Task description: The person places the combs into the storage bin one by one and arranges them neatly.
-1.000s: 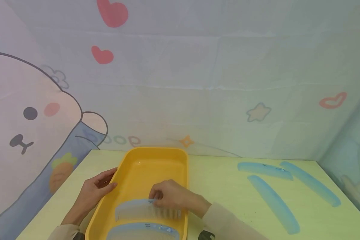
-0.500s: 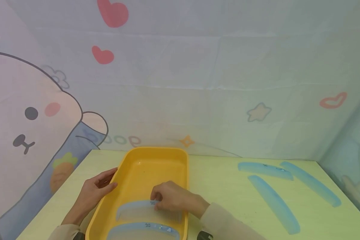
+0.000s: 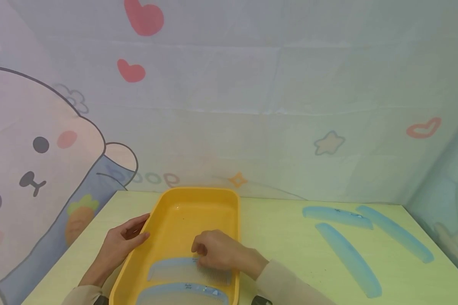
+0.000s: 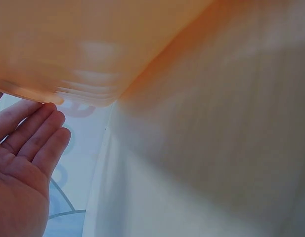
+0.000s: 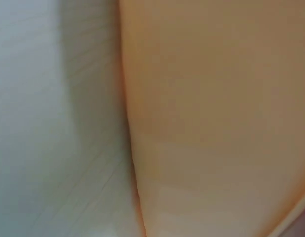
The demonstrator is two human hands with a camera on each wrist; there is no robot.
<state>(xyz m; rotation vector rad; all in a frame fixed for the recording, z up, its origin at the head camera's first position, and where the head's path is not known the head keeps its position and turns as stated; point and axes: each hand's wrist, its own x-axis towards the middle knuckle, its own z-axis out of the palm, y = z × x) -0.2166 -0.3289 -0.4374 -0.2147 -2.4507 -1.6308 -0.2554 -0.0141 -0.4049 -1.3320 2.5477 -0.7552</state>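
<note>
A yellow tray (image 3: pixel 198 220) stands on the table, its long side toward me. At its left rim my left hand (image 3: pixel 116 248) grips, thumb on the rim; the left wrist view shows the other fingers (image 4: pixel 41 133) outside, right at the edge. Inside the tray, my right hand (image 3: pixel 219 250) holds a translucent blue comb (image 3: pixel 171 271) near the middle of its spine, fingers curled and fingertips partly hidden. That comb lies crosswise, teeth toward me. Nearer to me, a second blue comb (image 3: pixel 175 294) lies alongside it. The right wrist view shows mainly the tray's outer wall (image 5: pixel 216 98).
Three more blue combs lie on the right of the table: one comb (image 3: pixel 337 217) at the back, a slanted comb (image 3: pixel 397 235) at the far right, and another comb (image 3: pixel 349 258) nearer. A printed cloth backdrop (image 3: pixel 267 106) rises behind the table's back edge.
The comb under my right hand has shifted slightly toward me and to the right, its spine lower in the tray. My left hand and the other combs have stayed put.
</note>
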